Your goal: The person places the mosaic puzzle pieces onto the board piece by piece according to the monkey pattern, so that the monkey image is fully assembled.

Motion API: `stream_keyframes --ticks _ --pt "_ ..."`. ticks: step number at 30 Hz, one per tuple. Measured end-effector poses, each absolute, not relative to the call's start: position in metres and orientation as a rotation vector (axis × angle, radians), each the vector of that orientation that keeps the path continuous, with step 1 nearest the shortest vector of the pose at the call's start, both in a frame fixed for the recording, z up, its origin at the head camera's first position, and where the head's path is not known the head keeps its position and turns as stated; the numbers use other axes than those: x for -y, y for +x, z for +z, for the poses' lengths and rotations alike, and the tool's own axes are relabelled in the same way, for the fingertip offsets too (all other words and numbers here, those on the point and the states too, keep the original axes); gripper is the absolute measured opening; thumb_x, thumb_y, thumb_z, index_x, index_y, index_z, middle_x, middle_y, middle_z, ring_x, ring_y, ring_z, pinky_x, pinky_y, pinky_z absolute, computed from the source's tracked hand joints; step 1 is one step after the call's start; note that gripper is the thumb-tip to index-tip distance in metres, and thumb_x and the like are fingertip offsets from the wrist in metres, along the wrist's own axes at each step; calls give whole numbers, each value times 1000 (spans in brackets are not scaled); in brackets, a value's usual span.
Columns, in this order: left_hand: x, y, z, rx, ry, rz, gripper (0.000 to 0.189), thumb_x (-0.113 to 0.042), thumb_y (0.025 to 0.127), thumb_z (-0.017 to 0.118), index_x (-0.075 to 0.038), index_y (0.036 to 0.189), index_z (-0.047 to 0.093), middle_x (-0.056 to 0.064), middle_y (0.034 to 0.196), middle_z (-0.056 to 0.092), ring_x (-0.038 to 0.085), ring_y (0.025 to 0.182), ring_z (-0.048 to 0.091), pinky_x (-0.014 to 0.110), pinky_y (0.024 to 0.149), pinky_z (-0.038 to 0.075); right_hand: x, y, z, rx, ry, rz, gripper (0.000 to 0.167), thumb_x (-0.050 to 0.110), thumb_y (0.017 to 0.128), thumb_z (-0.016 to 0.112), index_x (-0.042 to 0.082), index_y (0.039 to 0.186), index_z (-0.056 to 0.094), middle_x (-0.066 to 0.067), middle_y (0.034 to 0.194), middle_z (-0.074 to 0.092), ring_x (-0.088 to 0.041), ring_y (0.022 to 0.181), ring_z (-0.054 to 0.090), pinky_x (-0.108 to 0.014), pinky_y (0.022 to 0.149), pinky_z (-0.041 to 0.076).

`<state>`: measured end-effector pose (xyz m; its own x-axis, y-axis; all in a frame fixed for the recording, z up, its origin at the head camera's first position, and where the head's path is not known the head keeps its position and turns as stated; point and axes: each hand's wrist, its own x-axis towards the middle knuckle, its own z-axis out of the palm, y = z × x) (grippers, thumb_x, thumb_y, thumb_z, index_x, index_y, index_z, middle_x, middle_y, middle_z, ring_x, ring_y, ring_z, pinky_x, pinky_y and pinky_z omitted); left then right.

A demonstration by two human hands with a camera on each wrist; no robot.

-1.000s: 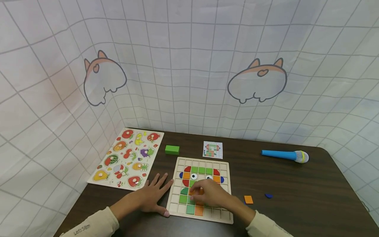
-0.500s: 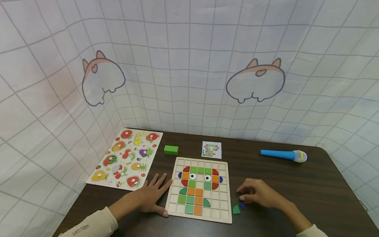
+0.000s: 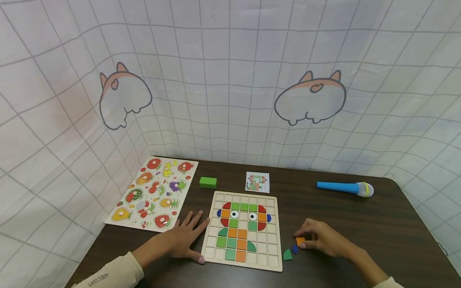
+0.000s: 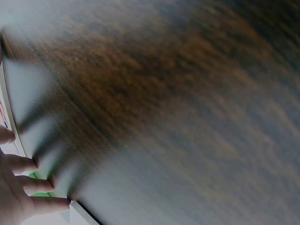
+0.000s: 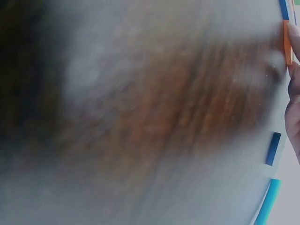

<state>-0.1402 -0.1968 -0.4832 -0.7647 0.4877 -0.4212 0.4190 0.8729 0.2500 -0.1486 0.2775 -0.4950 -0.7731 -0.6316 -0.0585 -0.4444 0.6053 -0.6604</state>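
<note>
My right hand (image 3: 325,239) is on the table right of the wooden grid board (image 3: 264,256), its thumb and fingers pinching an orange square tile (image 3: 300,241). The tile shows at the edge of the right wrist view. Just beside it lie a small blue tile (image 3: 295,249) and a green quarter-round tile (image 3: 287,255). On the board, red, green, orange and blue tiles and two eye tiles (image 3: 234,215) form a figure. My left hand (image 3: 183,239) rests with fingers spread at the board's left edge, holding nothing.
A fruit peg puzzle (image 3: 169,166) lies at the left. Behind the board are a green block (image 3: 208,183) and a pattern card (image 3: 257,182). A blue toy microphone (image 3: 342,188) lies at the back right. Another blue tile (image 5: 273,148) shows beyond the right hand in the right wrist view.
My right hand has left the board and moved right to the loose tiles, where it has taken hold of the orange square tile. The left hand stays in place.
</note>
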Motion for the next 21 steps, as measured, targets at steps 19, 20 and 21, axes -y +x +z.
stream_keyframes --ticks 19,20,21 --pt "196 -139 -482 -2561 656 196 116 -83 73 62 -26 163 15 14 170 6 47 153 8 71 113 24 -258 -143 -486 -2577 -795 -993 27 35 98 66 16 117 66 8 89 59 -2 71 50 -23 61 45" --pt "196 -139 -482 -2561 655 196 116 -83 73 62 -26 163 15 14 170 6 47 153 8 71 113 24 -253 -143 -485 -2573 -797 -1009 27 35 97 66 16 117 67 8 88 59 -2 69 50 -22 61 45" --pt "196 -140 -482 -2560 655 194 116 -83 73 61 -26 163 15 14 170 6 47 153 8 71 113 24 -248 -143 -483 -2558 -803 -1028 27 35 97 67 15 116 67 8 87 58 -2 68 50 -22 60 45"
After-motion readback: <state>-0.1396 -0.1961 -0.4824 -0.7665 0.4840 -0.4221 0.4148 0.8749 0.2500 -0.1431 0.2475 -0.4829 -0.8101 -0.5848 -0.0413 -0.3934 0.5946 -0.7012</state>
